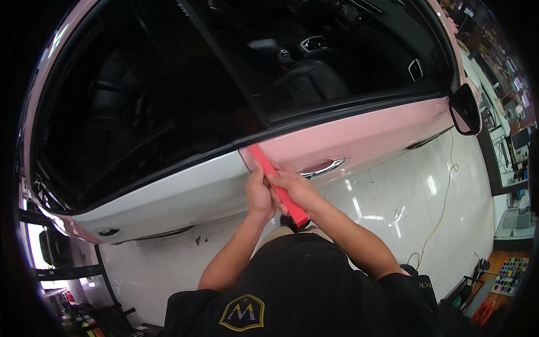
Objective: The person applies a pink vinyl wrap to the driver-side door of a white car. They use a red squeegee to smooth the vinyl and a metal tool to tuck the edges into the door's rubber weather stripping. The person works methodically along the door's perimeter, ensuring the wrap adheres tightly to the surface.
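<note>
A long red squeegee (287, 203) slants across the edge where the pink front door (359, 124) meets the white rear door (168, 188). Its upper end rests at the door edge just below the black window trim. My right hand (296, 190) is closed around its middle, thumb pointing up along it. Beside it, my left hand (260, 194) is closed on the squeegee too, with its thumb near the door edge; some of its fingers are hidden behind the squeegee. Just right of my hands is the chrome door handle (324, 167).
The car's side mirror (465, 109) juts out at the right. A thin cable (443, 210) runs over the white tiled floor (370, 219). At lower right stand shelving and a tray of small coloured items (512, 275). Dark racks (67, 274) stand at lower left.
</note>
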`<state>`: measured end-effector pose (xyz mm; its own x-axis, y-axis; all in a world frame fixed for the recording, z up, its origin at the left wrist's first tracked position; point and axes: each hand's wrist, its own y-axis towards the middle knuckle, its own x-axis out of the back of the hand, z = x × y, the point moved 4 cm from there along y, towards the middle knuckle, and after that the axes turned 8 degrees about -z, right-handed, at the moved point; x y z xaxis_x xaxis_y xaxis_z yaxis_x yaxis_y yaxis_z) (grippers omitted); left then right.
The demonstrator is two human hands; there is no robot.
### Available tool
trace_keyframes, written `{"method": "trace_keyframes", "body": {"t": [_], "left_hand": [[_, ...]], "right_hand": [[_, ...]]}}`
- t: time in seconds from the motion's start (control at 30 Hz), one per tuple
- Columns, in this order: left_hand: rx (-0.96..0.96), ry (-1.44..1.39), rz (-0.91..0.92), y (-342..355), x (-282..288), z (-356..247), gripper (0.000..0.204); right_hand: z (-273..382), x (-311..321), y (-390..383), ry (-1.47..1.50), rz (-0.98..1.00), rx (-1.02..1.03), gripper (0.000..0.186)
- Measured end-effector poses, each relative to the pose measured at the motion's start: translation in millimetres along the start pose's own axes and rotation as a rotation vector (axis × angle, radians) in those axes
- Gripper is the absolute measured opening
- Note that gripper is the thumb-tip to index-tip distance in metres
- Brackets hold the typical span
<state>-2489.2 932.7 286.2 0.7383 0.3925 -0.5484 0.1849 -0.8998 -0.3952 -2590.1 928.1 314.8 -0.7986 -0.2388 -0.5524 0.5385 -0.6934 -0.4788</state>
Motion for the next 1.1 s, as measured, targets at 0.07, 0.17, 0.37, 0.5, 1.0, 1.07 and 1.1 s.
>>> {"method": "trace_keyframes", "body": {"t": [0.07, 0.17, 0.37, 0.5, 1.0, 1.07, 1.1], "left_hand": [[0.072, 0.003, 0.011, -1, -31, 5, 0.044], [-0.041, 0.102, -0.014, 16, -64, 33, 0.045], [-0.203, 0.318, -0.081, 30, -104, 70, 0.05], [-0.224, 0.188, -0.12, 35, -142, 92, 0.054], [-0.254, 0.336, -0.01, 66, -212, 153, 0.059], [-0.247, 0.39, 0.02, 70, -212, 150, 0.061], [-0.245, 0.419, 0.033, 70, -211, 146, 0.061]], "right_hand": [[6, 16, -9, 0.088, -0.087, 0.018, 0.022], [26, 53, -21, 0.1, -0.167, 0.028, 0.023], [59, 108, -31, 0.113, -0.123, 0.04, 0.029], [81, 147, -31, 0.034, -0.063, 0.023, 0.039], [106, 250, -22, -0.215, -0.001, 0.344, 0.034], [89, 250, -23, -0.054, 0.028, 0.188, 0.03], [97, 246, -20, -0.096, 0.048, 0.235, 0.027]]}}
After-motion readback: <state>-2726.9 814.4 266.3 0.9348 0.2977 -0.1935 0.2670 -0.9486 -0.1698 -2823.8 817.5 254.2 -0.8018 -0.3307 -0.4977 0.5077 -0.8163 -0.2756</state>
